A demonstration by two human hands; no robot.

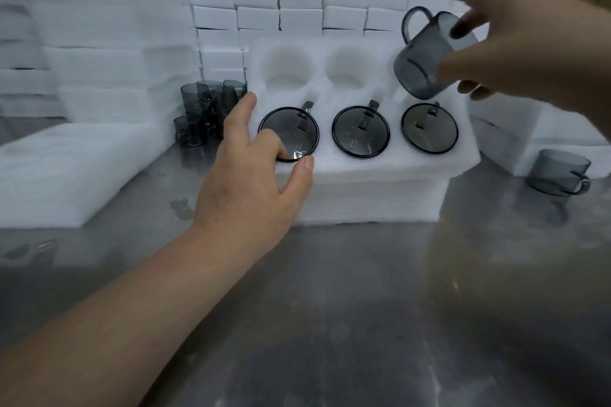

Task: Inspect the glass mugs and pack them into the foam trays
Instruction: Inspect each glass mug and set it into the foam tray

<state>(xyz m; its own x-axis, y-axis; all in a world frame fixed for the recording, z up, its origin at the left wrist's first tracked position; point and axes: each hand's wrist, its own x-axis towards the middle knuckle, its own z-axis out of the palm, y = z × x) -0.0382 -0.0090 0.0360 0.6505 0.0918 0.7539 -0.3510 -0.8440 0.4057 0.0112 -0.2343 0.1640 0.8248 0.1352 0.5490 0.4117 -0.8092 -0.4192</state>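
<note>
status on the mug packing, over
Right hand holds mug, tilted over tray's far-right corner. Left hand at near-left mug rim, grip unclear. Near row full, two far pockets empty. Nothing blocking.

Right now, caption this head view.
Right hand holds a tilted mug over the foam tray; left hand touches a packed mug.

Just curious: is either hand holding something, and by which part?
Right hand grips a tilted mug by its wall near the rim; left hand only touches a packed mug.
</note>
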